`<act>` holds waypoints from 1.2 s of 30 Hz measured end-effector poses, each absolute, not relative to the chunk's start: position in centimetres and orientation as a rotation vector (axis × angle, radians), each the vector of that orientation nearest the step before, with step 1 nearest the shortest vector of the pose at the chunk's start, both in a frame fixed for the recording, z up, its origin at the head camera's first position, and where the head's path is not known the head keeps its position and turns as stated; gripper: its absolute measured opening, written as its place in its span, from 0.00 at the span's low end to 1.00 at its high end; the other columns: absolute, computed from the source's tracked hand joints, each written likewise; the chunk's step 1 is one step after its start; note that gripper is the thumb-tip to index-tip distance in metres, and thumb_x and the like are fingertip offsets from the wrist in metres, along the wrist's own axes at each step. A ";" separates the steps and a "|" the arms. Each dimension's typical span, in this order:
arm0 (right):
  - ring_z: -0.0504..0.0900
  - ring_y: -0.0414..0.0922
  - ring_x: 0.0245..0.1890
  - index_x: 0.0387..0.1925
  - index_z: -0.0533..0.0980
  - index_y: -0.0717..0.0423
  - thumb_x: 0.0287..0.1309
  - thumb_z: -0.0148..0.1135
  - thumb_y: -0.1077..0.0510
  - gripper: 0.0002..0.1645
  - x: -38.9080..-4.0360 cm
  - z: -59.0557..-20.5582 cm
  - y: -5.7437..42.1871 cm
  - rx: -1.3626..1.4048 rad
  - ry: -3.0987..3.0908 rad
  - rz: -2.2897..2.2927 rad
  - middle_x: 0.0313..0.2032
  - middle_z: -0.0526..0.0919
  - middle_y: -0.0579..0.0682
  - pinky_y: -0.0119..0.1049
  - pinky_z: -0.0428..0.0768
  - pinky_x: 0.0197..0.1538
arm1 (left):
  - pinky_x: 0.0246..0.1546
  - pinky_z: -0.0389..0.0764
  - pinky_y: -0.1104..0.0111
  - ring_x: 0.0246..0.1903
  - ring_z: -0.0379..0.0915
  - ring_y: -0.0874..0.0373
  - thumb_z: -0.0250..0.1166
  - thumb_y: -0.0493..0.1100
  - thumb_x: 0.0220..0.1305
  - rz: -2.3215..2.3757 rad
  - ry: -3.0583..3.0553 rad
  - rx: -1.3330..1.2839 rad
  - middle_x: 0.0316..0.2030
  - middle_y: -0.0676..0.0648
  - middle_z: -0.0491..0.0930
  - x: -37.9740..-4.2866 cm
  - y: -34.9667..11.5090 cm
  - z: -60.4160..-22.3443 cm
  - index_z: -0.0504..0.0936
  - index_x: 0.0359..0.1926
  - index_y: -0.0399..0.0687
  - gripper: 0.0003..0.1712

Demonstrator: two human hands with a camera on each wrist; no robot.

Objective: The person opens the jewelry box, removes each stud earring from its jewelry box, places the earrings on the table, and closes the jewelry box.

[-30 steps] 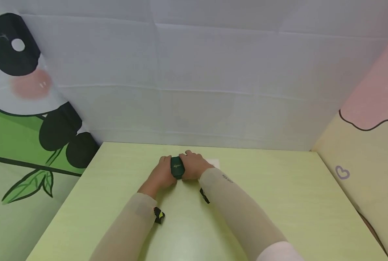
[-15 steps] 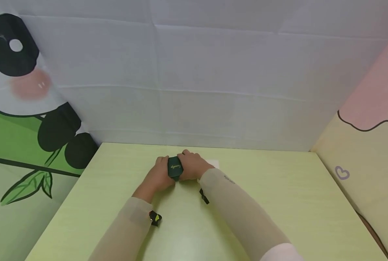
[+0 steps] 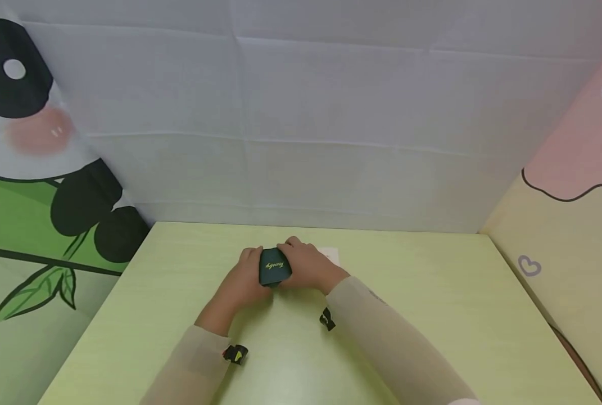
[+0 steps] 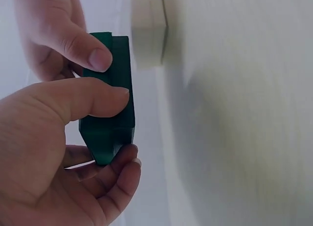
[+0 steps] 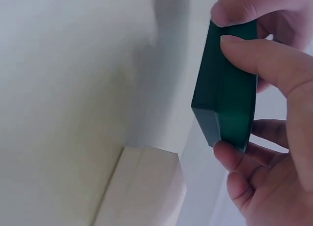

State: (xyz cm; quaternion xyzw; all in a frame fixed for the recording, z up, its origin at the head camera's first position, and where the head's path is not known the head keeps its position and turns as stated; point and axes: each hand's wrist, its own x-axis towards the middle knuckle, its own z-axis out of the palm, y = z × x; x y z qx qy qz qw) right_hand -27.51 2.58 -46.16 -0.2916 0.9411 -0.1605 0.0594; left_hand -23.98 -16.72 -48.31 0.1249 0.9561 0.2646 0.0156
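A small dark green box point(image 3: 274, 267) with cut corners and gold lettering on its top is held between both hands, like a ring box. My left hand point(image 3: 244, 280) grips its left end, the thumb point(image 4: 110, 100) along one side and the fingers curled under the other. On the right end, my right hand point(image 3: 308, 265) pinches it, thumb point(image 5: 249, 55) on the side and fingertips at the lower corner. Both thumbs lie close together along the seam. In the wrist views the green box point(image 5: 227, 89) hangs over the tabletop with its shadow apart from it.
Behind the right hand a pale box point(image 3: 330, 255) stands on the light yellow table point(image 3: 412, 292), partly hidden by that hand. A white cloth backdrop point(image 3: 321, 112) rises at the table's far edge, with painted panels left and right. Dark straps point(image 3: 235, 354) sit at both wrists.
The green box has tipped so that its lettered top faces the head camera more. Both hands have come slightly nearer, with the left wrist lower and the right wrist further right.
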 end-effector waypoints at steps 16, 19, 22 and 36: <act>0.77 0.46 0.54 0.74 0.67 0.59 0.48 0.82 0.45 0.56 -21.1 -48.2 8.4 -0.866 2.788 -0.991 0.63 0.69 0.52 0.44 0.78 0.56 | 0.55 0.78 0.51 0.58 0.74 0.41 0.79 0.43 0.53 0.891 2.978 0.490 0.68 0.34 0.62 -18.7 -12.5 -48.8 0.59 0.75 0.30 0.56; 0.77 0.46 0.54 0.73 0.68 0.60 0.47 0.83 0.46 0.55 -20.4 -48.6 9.1 -0.867 2.792 -1.031 0.63 0.69 0.52 0.44 0.78 0.56 | 0.54 0.79 0.51 0.57 0.75 0.41 0.80 0.43 0.52 0.899 2.968 0.512 0.67 0.34 0.63 -18.2 -11.9 -49.2 0.59 0.75 0.30 0.56; 0.77 0.46 0.54 0.72 0.69 0.60 0.45 0.84 0.46 0.56 -19.8 -49.1 9.7 -0.842 2.789 -1.048 0.63 0.69 0.52 0.45 0.78 0.57 | 0.54 0.79 0.51 0.56 0.75 0.41 0.79 0.45 0.53 0.893 2.965 0.550 0.67 0.33 0.63 -17.7 -11.4 -49.8 0.59 0.75 0.29 0.56; 0.76 0.48 0.58 0.73 0.68 0.56 0.43 0.84 0.44 0.57 -18.1 -51.6 11.9 -0.749 2.751 -1.066 0.65 0.68 0.49 0.49 0.77 0.59 | 0.54 0.79 0.54 0.54 0.77 0.45 0.78 0.44 0.50 0.830 2.946 0.625 0.64 0.36 0.66 -16.4 -9.8 -51.7 0.62 0.74 0.31 0.54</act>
